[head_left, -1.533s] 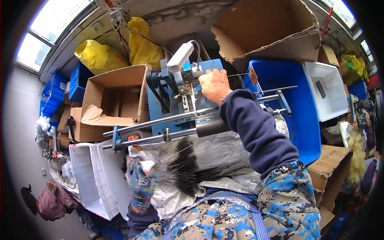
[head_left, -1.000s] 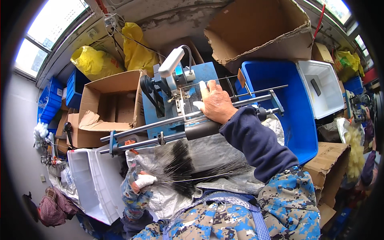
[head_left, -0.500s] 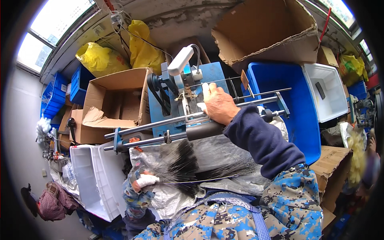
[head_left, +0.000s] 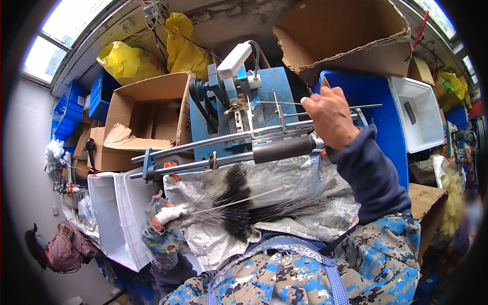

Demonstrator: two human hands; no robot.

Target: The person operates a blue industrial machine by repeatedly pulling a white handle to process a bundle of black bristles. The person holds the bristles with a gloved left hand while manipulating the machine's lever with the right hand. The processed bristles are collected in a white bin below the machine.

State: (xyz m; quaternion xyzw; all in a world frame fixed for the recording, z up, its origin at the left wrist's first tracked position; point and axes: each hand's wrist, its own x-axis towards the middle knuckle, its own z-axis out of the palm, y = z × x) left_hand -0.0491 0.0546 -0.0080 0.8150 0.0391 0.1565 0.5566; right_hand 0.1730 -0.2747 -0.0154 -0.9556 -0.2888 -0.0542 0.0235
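My left hand [head_left: 166, 215], its fingers wrapped in white, is closed at the lower left on a thin metal wire [head_left: 264, 192] that slants up to the right. Beneath the wire lie several dark, fine wires [head_left: 235, 195] across a silvery sheet. My right hand [head_left: 329, 113] is closed in a pinch beyond the right end of the machine's grey roller [head_left: 284, 148]. Another thin wire [head_left: 278, 102] runs leftward from its thumb toward the blue machine [head_left: 272, 89]. The fingertips of the right hand are partly hidden.
Two parallel steel rails [head_left: 195, 148] cross in front of the machine. A large blue bin [head_left: 399, 142] and a white tray [head_left: 424, 122] stand right. An open cardboard box [head_left: 119, 114] and white bins [head_left: 133, 223] are on the left. Another person's blurred arm shows far right.
My right hand has moved from the machine's middle out to the right, and the sliding roller has shifted right too. My left hand has drawn slightly left, its wire now tilted upward.
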